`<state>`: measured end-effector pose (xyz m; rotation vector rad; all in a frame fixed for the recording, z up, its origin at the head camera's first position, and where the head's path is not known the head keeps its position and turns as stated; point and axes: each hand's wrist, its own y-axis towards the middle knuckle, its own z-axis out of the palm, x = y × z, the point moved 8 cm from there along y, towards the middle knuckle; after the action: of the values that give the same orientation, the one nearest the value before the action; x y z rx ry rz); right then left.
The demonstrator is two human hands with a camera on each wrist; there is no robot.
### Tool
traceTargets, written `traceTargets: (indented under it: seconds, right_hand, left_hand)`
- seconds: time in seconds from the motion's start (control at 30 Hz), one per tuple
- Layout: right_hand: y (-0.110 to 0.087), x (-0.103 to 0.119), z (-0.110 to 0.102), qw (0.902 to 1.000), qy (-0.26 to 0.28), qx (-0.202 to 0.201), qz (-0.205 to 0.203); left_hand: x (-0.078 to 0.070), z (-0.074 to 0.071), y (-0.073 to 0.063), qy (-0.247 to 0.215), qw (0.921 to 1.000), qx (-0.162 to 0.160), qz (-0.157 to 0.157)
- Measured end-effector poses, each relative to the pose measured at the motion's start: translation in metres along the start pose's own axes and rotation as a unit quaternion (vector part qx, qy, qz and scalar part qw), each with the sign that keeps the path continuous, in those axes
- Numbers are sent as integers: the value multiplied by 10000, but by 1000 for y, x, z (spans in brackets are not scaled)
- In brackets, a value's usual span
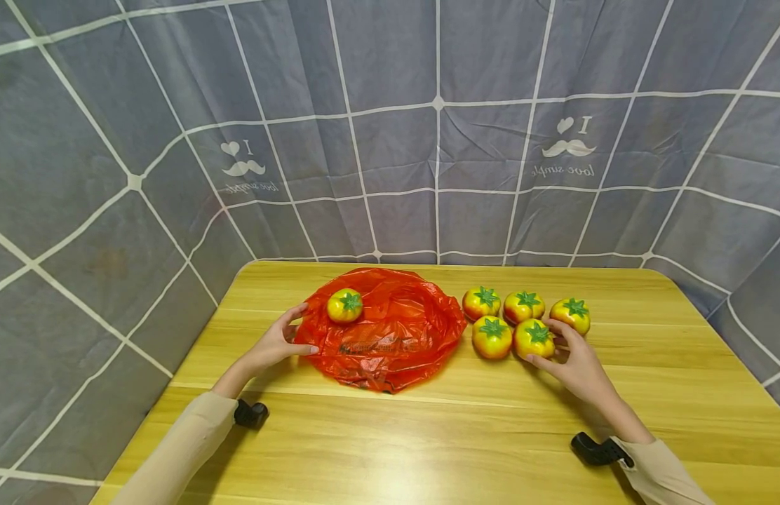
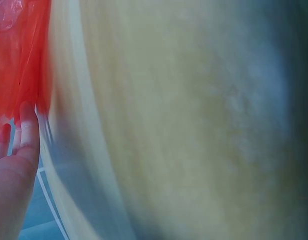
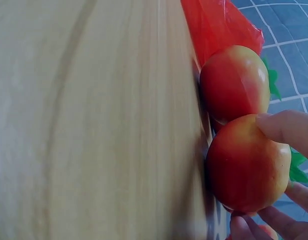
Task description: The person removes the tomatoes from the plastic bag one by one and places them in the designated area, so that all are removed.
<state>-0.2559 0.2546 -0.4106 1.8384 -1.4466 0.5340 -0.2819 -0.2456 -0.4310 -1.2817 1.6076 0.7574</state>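
Observation:
A crumpled red plastic bag (image 1: 421,358) lies spread on the wooden table, and one yellow-and-red tomato (image 1: 344,306) with a green star-shaped top rests on its left part. My left hand (image 1: 278,344) touches the bag's left edge, thumb and fingers spread apart; the left wrist view shows straight fingers (image 2: 29,130) against the red plastic. On the right, my right hand (image 1: 573,358) holds the front right tomato (image 1: 534,339) between thumb and fingers. That tomato (image 3: 246,162) fills the grasp in the right wrist view, with another tomato (image 3: 233,82) just beyond it.
Beside the held tomato is a front tomato (image 1: 492,338). Behind them stand a left tomato (image 1: 481,304), a middle tomato (image 1: 524,307) and a right tomato (image 1: 570,315). A grey curtain (image 1: 390,154) with white lines rises behind the table (image 1: 390,449).

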Motion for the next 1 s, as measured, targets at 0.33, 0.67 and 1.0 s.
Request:
traceTargets:
  seconds: [0.33,0.67,1.0]
  right_hand:
    - [0,1,2,9996,-61,181,189]
    - [-2,1,-4,9998,162,-79,-18]
    - [-3,12,-13,9988,121,-379,-289]
  left_hand:
    - [-1,0,0,21,10000,-3,16]
    - [-2,0,-1,-54,10000,11,65]
    - [-1,-1,-1,-61,10000,2,11]
